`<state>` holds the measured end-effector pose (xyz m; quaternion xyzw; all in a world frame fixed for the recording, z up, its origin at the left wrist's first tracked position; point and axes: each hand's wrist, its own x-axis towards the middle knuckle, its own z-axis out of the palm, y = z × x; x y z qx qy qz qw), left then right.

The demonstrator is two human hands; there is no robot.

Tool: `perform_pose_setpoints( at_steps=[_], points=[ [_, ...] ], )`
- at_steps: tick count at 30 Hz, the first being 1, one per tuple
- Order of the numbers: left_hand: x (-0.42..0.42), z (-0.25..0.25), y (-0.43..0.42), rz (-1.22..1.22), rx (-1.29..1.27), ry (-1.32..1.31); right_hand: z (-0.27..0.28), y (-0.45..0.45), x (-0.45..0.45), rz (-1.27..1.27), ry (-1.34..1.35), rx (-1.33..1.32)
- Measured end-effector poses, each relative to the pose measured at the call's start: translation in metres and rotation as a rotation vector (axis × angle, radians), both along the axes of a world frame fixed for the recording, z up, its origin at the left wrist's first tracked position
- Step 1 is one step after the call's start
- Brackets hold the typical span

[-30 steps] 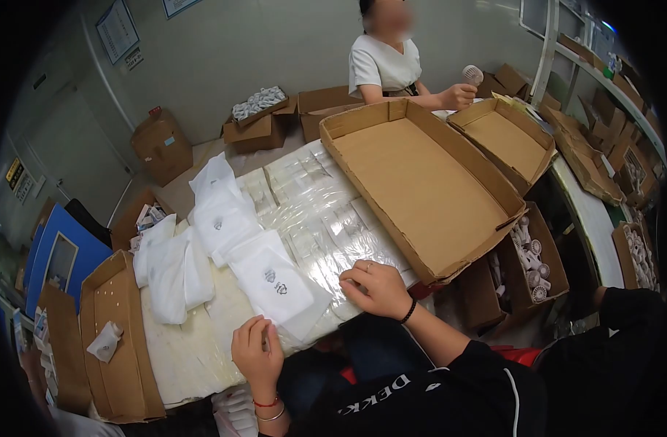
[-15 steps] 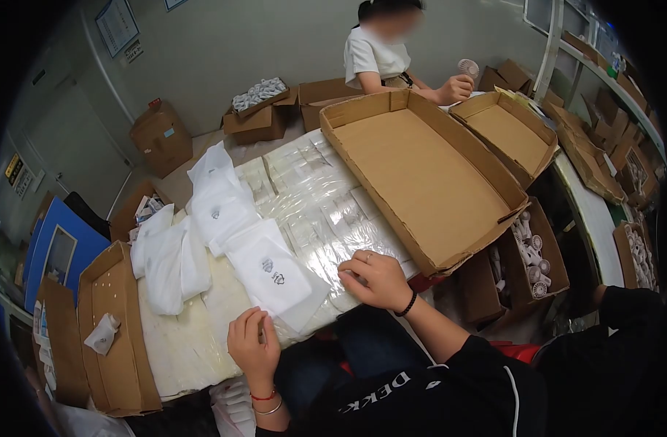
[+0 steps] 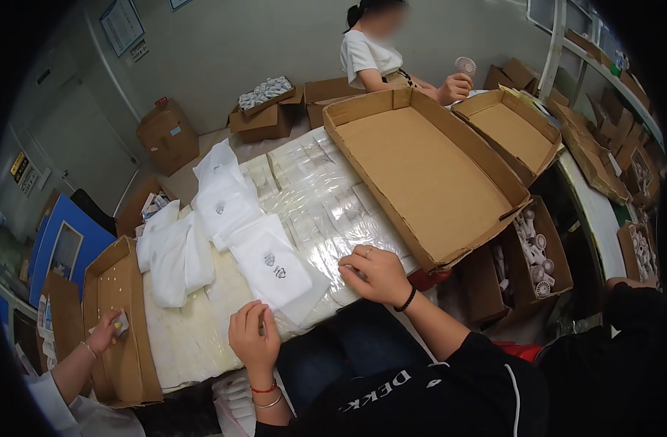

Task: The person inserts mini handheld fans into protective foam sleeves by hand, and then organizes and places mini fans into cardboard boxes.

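My left hand (image 3: 254, 336) rests at the near table edge, fingers loosely bent and thumb apart, holding nothing visible. Just beyond it lies a stack of white pouches with dark printed logos (image 3: 264, 255). My right hand (image 3: 377, 275) lies on the clear plastic covering of the table (image 3: 332, 237), its fingers loosely curled with no object showing in them. More white pouches (image 3: 171, 255) are heaped to the left. At the far left, another person's hand (image 3: 107, 333) grips a small crumpled white packet (image 3: 120, 324) over a shallow cardboard tray (image 3: 133, 291).
A large shallow cardboard box (image 3: 428, 171) sits on the table's right side, with a smaller tray (image 3: 512, 131) behind it. Below right, a carton (image 3: 548, 240) holds several small fans. Across the table, a person (image 3: 377, 54) holds a handheld fan (image 3: 465, 67).
Another person's arm has come in from the lower left and taken hold of the white packet in the cardboard tray. My hands stay where they were; the view has shifted slightly.
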<state>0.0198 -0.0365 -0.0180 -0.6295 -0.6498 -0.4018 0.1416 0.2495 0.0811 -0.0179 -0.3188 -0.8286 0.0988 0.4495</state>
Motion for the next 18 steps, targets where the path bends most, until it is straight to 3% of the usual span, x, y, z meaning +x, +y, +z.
perform_pose_setpoints(
  at_steps=[18],
  points=[
    [0.0008,-0.0041,0.0007,0.027,0.024,0.027,-0.001,-0.001,0.0007,-0.01,-0.013,0.001]
  ],
)
